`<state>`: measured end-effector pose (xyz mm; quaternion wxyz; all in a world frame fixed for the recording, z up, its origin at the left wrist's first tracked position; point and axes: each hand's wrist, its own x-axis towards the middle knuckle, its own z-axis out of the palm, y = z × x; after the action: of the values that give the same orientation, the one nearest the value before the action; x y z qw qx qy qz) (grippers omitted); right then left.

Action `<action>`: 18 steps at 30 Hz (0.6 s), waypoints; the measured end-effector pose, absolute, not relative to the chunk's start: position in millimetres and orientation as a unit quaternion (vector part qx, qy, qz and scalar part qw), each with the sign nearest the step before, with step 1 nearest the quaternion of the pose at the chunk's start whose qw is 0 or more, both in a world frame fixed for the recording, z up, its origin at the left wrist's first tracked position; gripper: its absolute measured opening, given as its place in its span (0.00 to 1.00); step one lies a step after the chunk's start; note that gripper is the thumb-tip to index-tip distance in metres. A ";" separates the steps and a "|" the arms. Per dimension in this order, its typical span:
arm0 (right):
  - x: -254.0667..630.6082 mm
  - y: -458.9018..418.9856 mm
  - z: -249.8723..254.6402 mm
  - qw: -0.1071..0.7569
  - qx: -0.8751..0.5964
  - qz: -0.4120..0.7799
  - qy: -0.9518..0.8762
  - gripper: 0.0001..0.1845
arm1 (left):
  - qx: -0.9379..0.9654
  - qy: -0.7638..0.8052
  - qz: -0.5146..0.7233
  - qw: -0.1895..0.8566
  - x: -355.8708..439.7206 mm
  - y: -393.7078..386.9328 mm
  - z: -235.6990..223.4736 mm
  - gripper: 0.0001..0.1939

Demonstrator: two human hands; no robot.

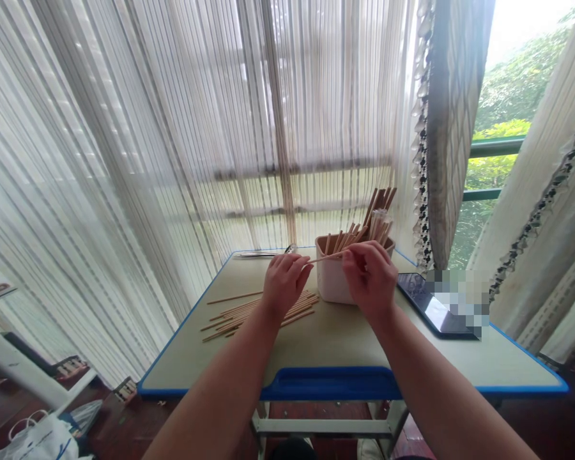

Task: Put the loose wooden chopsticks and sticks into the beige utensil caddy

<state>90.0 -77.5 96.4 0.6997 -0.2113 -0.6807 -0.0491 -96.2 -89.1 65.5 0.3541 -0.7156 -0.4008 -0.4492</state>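
A thin wooden chopstick (326, 257) is stretched level between my two hands, above the table. My left hand (287, 281) pinches its left end, and my right hand (370, 275) grips the other end with curled fingers. Just behind my right hand stands a white box (326, 282) with a brown inner side, holding several upright chopsticks (347, 237) and a bundle in clear wrap (379, 227). Beneath and beside my left hand, loose chopsticks (234, 319) lie spread on the table, partly hidden by my forearm.
The pale table (330, 342) has a blue edge and a blue pencil groove (335, 382) at the front. A dark tablet (426, 303) lies on the right. Slim metal utensils (256, 255) rest along the back edge. Sheer curtains (172, 160) hang behind; a white bag (41, 441) sits on the floor.
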 end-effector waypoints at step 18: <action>121.4 -53.7 114.4 0.907 -0.231 -0.028 -0.350 0.20 | -0.696 -0.687 -0.120 0.171 -106.1 -74.4 52.4 0.20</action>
<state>121.4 -53.7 114.4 0.9074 -0.2312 -0.3499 -0.0278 -106.1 -74.4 52.4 0.1710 -0.6960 -0.6870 -0.1198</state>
